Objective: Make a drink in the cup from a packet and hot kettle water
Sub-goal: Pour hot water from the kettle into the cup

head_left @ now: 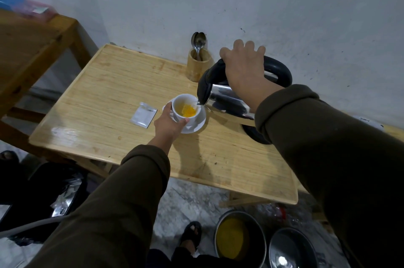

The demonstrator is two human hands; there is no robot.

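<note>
Right now my right hand (242, 66) wraps its grip round the kettle (227, 95) handle and tips the spout over the cup's (185, 110) far rim, so water lands on the orange powder inside. My left hand (169, 122) curls its grip against the cup's near side, I judge to steady it on its saucer (196, 124) at mid-worktop (109, 93). Just left lies the packet (144, 114), flat, apparently emptied. Spoons (198, 41) wait in the holder (198, 66) behind for stirring.
</note>
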